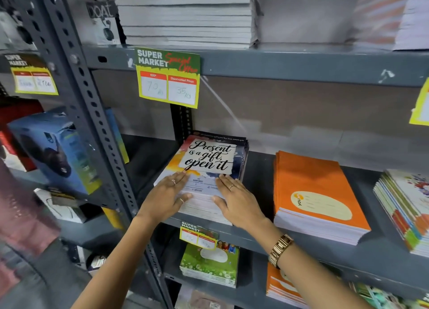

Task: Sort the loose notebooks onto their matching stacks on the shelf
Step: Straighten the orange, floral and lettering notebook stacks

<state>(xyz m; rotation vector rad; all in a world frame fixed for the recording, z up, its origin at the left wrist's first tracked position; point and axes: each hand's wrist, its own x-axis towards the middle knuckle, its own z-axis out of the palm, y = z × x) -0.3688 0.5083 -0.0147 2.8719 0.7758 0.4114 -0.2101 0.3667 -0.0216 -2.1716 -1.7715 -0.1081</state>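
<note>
A stack of notebooks with the cover "Present is a gift, open it" (209,156) lies on the grey middle shelf (257,181). My left hand (166,196) rests flat on the stack's near left corner, fingers spread on the top cover and thumb at the front edge. My right hand (236,199) lies flat on the near right corner in the same way. Neither hand grips a book. To the right lies an orange notebook stack (313,192), and a multicoloured stack (408,206) sits at the far right.
A grey perforated upright (92,113) stands left of the stack, with boxed goods (53,150) beyond it. Price tags (168,78) hang from the upper shelf, which holds grey notebook piles (185,16). The lower shelf holds green (210,262) and orange (281,285) stacks.
</note>
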